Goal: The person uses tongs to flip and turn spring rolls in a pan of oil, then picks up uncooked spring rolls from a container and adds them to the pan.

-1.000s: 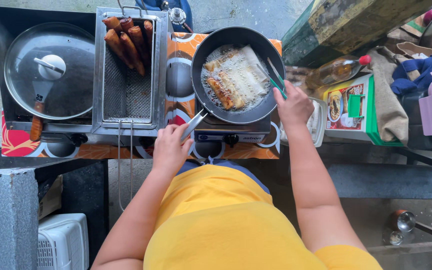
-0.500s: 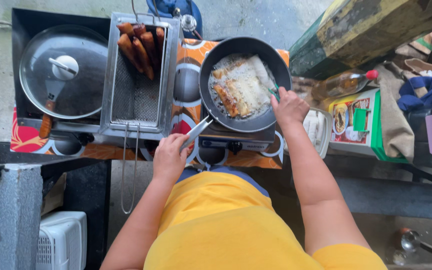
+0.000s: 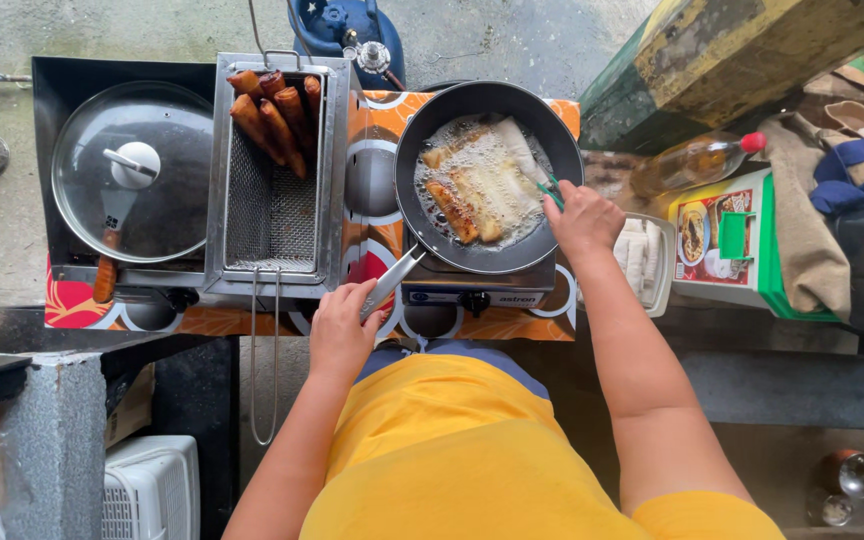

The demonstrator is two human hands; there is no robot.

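Our left hand has a closed grip on the pan handle; our right hand holds green tongs over the frying pan.

Lidded pot, wire basket, oil bottle.

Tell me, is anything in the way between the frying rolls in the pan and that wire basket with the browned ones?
Nothing visible blocks that path. The frying pan sits just right of the wire basket, with only a strip of patterned stove top between them. The basket's near half is bare mesh; the browned rolls lie at its far end.
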